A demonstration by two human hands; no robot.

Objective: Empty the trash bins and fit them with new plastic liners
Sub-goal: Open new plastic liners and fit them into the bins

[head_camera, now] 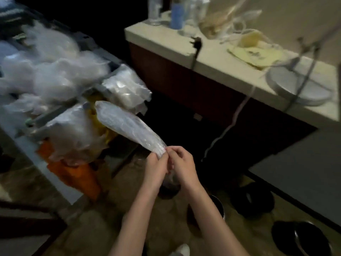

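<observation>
While the left hand [154, 168] and right hand [181, 164] both pinch one end, the puffed-up clear plastic liner [127, 124] sticks out toward the bag-stuffed cart [55, 115].

liner [129, 126]: clear glossy plastic | counter [217, 63]: matt, smooth | bin [302, 239]: glossy blk

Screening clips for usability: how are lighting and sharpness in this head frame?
Head view: dim overall, near black under the counter; motion blur smears the heaped plastic bags; left hand and right hand, pinching the clear liner, are sharper.
</observation>
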